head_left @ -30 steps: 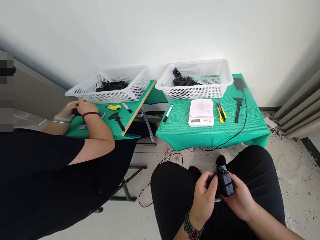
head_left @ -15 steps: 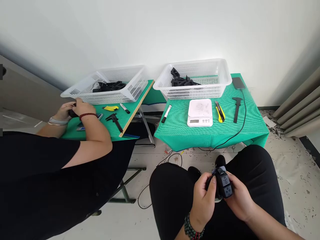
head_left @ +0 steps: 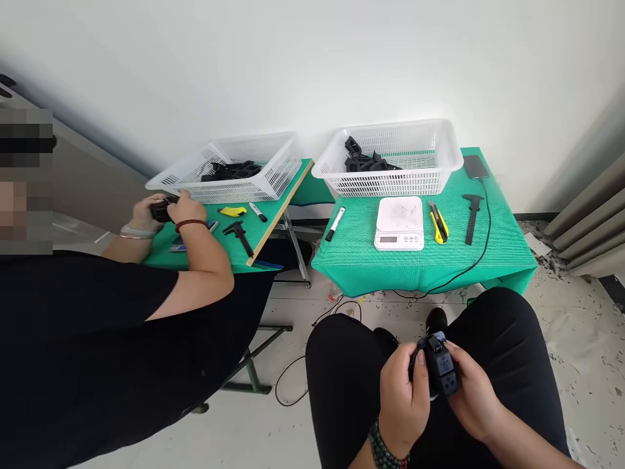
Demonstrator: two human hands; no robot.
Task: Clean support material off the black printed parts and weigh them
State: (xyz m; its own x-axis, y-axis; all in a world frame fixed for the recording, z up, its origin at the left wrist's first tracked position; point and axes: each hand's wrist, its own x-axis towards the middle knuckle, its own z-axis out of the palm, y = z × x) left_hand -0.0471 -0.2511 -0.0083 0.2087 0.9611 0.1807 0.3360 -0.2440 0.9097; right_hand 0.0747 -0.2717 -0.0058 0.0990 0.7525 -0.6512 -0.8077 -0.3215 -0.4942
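Observation:
Over my lap, my left hand [head_left: 404,394] and my right hand [head_left: 471,394] are both closed around a small black plastic device [head_left: 444,368]. Faint pale print shows on its upper face, and a small dark clip-like piece sticks up at the far end. My left thumb presses on its left side, while the right fingers wrap its right side and underside. The palms hide most of the lower part. In front of my knees, on the green-covered table [head_left: 361,260], are a white digital scale [head_left: 399,225], a yellow utility knife [head_left: 438,223], a black caliper [head_left: 472,218] and a marker [head_left: 334,224].
A white plastic basket [head_left: 390,185] with black parts [head_left: 371,161] stands at the table's back. A dark flat pad [head_left: 475,167] trails a cable [head_left: 481,251] over the front edge. At left, a co-worker [head_left: 122,352] handles a black object [head_left: 163,208] beside another basket [head_left: 234,193].
My view has turned slightly left, shifting the scene rightward. Both my hands keep hold of the black device, with little change in grip. The co-worker's black object shows more now.

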